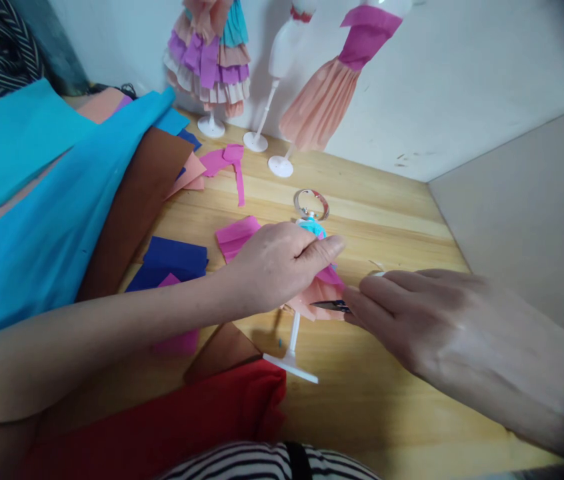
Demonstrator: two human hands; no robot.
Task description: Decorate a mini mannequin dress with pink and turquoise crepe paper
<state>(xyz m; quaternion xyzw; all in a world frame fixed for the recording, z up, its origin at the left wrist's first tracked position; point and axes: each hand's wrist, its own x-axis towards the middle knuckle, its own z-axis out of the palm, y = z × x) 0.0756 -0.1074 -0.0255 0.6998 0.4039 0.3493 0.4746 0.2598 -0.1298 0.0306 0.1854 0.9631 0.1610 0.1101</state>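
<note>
**Paper dress on a small stand**

Wooden bench [392,400] carries your mannequin [295,333], lying mid-bench. Your left hand [282,263] clasps its torso; your right hand [412,313] pinches scissors [332,305] at the peach skirt [315,293]. Crepe paper likely tears easily, so hold the stiff body.

Table [387,220]: pale wood, visible grain, smooth, slight sheen. Doll stand [292,353]: white plastic, glossy. Doll skirt [319,293]: peach pleated crepe paper, matt, with a pink paper band. Bodice [315,228]: turquoise paper, crinkled. Tool tip [332,306] at the right hand [437,320]: dark metal, dull shine. Ring [311,203]: clear, glossy, probably tape. Loose sheets [37,220], blue, brown, red, navy: matt crepe paper, fine ribbed texture. Wall [462,80]: white, matt, scuffed.
</note>
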